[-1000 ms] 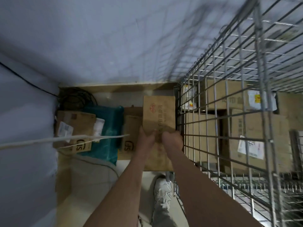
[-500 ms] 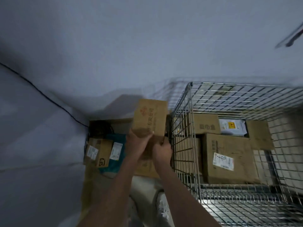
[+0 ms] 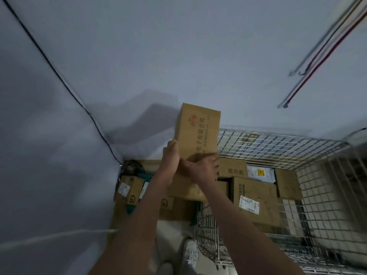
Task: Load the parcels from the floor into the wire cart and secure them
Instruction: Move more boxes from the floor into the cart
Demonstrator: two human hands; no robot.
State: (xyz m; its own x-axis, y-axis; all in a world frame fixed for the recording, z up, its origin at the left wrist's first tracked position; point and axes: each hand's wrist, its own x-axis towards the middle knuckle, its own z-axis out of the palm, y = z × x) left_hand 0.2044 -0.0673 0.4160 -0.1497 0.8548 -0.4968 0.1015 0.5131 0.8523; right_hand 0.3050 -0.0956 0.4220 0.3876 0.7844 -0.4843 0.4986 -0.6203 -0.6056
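Note:
I hold a long brown cardboard box [image 3: 198,132] with red printed characters up in the air, level with the wire cart's left rim. My left hand [image 3: 170,157] grips its left edge and my right hand [image 3: 204,167] grips its lower right side. The wire cart [image 3: 278,147] stands to the right and holds several cardboard parcels [image 3: 256,195]. More parcels lie on the floor in the corner, among them a brown box with a white label [image 3: 129,191] and a teal packet [image 3: 147,177] partly hidden by my left arm.
Grey walls meet in the corner at the left, with a black cable [image 3: 59,76] running down to a coil [image 3: 132,168] on the floor. Red and grey cords [image 3: 321,56] hang at the upper right. My shoe [image 3: 189,255] is beside the cart.
The box has risen from the floor pile to cart-rim height and moved right. My view has tilted up and back from the cart's side.

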